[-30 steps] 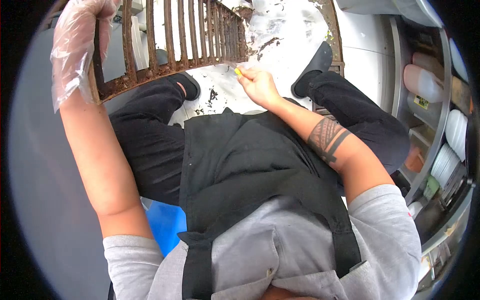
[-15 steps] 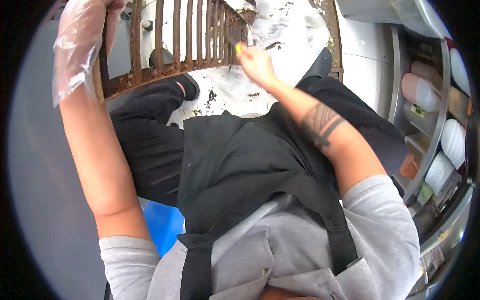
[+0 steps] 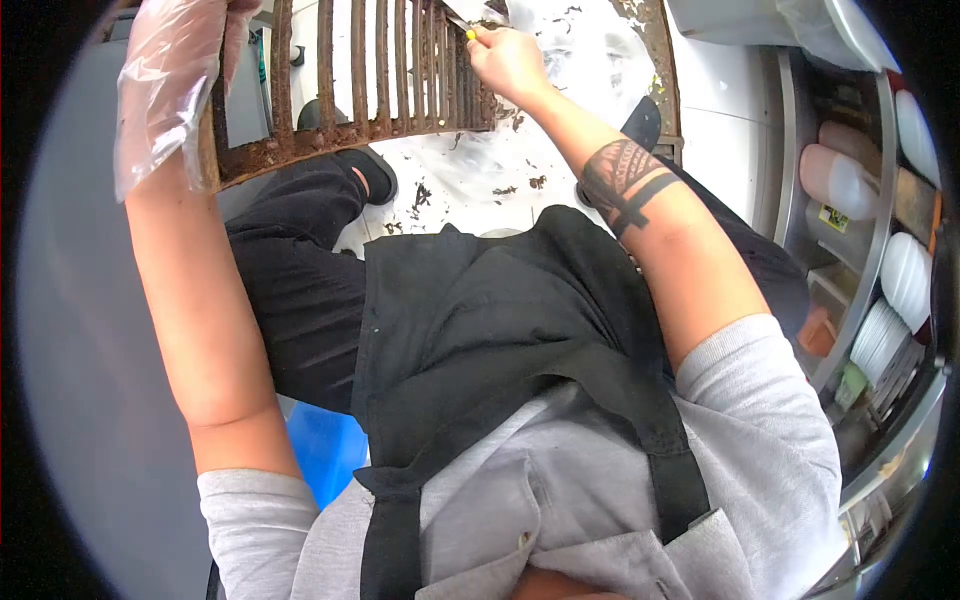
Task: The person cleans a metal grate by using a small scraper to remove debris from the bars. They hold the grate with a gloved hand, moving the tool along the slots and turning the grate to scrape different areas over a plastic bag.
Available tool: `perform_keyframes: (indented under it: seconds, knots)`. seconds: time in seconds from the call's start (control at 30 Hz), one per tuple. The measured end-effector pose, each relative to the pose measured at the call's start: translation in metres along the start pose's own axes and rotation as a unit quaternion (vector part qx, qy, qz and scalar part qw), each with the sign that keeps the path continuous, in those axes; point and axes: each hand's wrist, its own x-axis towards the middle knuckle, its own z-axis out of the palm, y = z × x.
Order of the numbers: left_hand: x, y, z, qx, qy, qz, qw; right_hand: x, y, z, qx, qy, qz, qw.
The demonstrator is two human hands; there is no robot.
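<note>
A rusty brown slatted grate stands tilted across the top of the view, its bars crusted with grime. My left hand, in a loose clear plastic glove, is closed around the grate's left end; its fingers are partly hidden and cut off by the top edge. My bare right hand grips a knife with a yellow spot at its handle. The thin blade points up and left against the grate's right-hand bars. Most of the handle is hidden in my fist.
Dark flakes lie on white plastic sheeting and the white tiled floor between my feet. At right stands a metal shelf with containers and stacked white lids. A grey surface runs along the left, and a blue object sits beside my leg.
My right hand has moved up and slightly left with the knife, along the grate's right-hand bars. The grate and my left hand have shifted slightly right and up.
</note>
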Motion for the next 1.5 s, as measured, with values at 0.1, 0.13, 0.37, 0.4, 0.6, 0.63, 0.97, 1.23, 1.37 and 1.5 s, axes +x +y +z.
perform_keyframes:
  seconds: [0.1, 0.13, 0.37, 0.4, 0.6, 0.63, 0.97, 1.23, 1.37, 1.5]
  knots:
    - [0.005, -0.004, 0.008, -0.027, 0.022, 0.037, 0.999, -0.006, -0.008, -0.018, 0.036, -0.056, 0.058, 0.996]
    - [0.007, -0.003, 0.009, -0.036, 0.034, 0.050, 0.997, -0.011, -0.009, -0.025, 0.032, -0.056, 0.053, 0.997]
    - [-0.002, 0.013, 0.034, -0.038, 0.052, 0.086, 0.994, -0.091, -0.025, -0.079, 0.250, -0.227, 0.307, 0.890]
    - [-0.002, 0.015, 0.037, -0.007, 0.041, 0.128, 0.991, -0.098, -0.027, -0.084, 0.212, -0.216, 0.285, 0.910]
    - [-0.003, 0.043, 0.042, 0.097, 0.026, -0.001, 0.995, -0.116, -0.041, -0.091, 0.125, -0.190, 0.252, 0.940]
    - [-0.007, 0.042, 0.041, 0.011, 0.019, 0.102, 0.995, -0.114, -0.042, -0.090, 0.100, -0.201, 0.222, 0.949]
    - [-0.014, 0.053, 0.056, -0.020, 0.049, 0.007, 0.999, -0.113, -0.061, -0.064, -0.094, -0.151, 0.028, 0.984]
    - [0.010, 0.020, 0.048, -0.104, 0.004, 0.059, 0.993, -0.110, -0.067, -0.055, -0.070, -0.153, 0.086, 0.982]
    - [-0.005, 0.041, 0.055, -0.035, 0.034, 0.051, 0.998, -0.125, -0.065, -0.045, -0.080, -0.122, 0.074, 0.987]
    - [0.005, 0.033, 0.056, -0.019, 0.002, 0.058, 0.998, -0.110, -0.062, -0.052, -0.077, -0.142, 0.090, 0.983]
